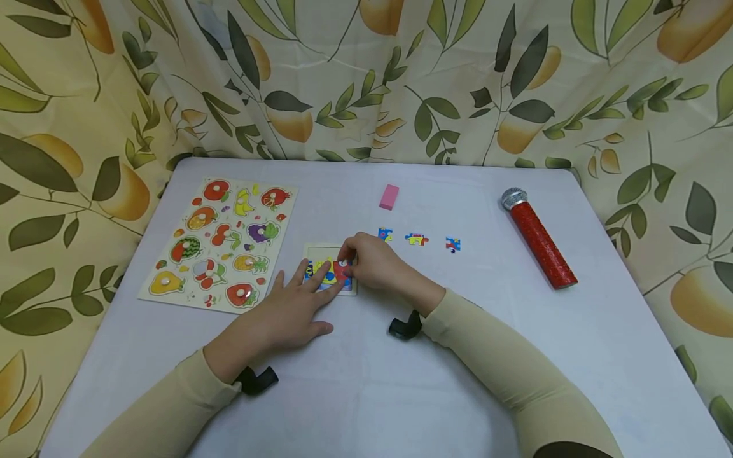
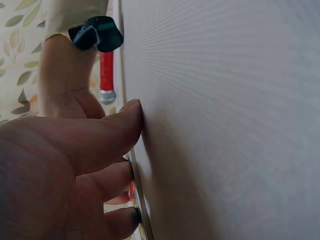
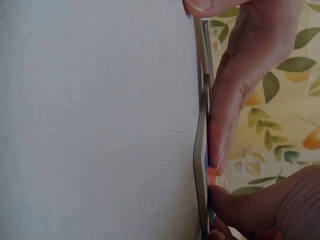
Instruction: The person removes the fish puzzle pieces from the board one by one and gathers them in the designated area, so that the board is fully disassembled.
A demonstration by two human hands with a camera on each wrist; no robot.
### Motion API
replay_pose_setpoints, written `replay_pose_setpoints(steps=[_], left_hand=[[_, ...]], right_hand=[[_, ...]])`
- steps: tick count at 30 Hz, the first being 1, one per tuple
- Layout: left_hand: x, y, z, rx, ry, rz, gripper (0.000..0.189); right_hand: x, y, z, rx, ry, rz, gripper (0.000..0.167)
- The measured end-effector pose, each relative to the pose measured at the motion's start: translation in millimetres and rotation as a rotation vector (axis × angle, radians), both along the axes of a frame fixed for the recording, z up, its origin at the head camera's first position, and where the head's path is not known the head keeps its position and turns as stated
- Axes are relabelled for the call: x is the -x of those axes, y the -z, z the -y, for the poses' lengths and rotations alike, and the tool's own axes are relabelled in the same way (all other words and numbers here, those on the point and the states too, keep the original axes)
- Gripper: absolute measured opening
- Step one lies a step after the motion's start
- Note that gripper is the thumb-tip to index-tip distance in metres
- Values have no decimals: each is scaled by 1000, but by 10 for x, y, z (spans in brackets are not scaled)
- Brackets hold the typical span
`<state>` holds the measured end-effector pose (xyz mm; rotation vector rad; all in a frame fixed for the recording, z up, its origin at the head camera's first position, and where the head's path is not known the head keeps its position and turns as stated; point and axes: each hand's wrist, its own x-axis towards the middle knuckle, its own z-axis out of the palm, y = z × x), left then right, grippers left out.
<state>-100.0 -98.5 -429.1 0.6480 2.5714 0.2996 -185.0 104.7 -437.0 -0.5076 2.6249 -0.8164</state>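
Note:
A small square jigsaw puzzle in a pale tray lies mid-table, partly filled with bright pieces. Over its left and lower parts my left hand lies spread, its fingertips resting on the pieces; the thumb is stretched out on the cloth. At the puzzle's right side my right hand bends its fingers and pinches a red and blue puzzle piece, mostly hidden by the fingers. In the right wrist view the thumb presses close at the tray's edge. Loose puzzle pieces lie just beyond the right hand.
A fruit picture board lies at the left, near the left hand. A pink eraser-like block sits behind the loose pieces. To the right lies a red glittery microphone. A patterned curtain hangs behind the white-covered table.

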Motion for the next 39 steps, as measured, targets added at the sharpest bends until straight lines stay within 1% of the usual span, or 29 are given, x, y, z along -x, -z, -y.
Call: replay_pose_setpoints(steps=[6, 12, 17, 22, 28, 33, 39], left_hand=[[-3, -8, -5, -3, 5, -10, 80], [-5, 7, -2, -3, 7, -19, 80], [-4, 24, 1, -6, 3, -16, 81], [0, 28, 1, -5, -1, -14, 81], [-4, 7, -6, -14, 4, -21, 79], [-3, 4, -5, -15, 7, -24, 79], [-4, 1, -8, -12, 4, -20, 80]], right_hand=[[-13, 9, -4, 5, 0, -15, 19], [-26, 10, -15, 16, -13, -31, 22], [-35, 13, -26, 33, -25, -65, 17], [-58, -15, -24, 64, -38, -91, 11], [-62, -21, -39, 115, -45, -75, 15], [-49, -17, -79, 154, -27, -68, 16], [-39, -51, -159, 206, 6, -33, 17]])
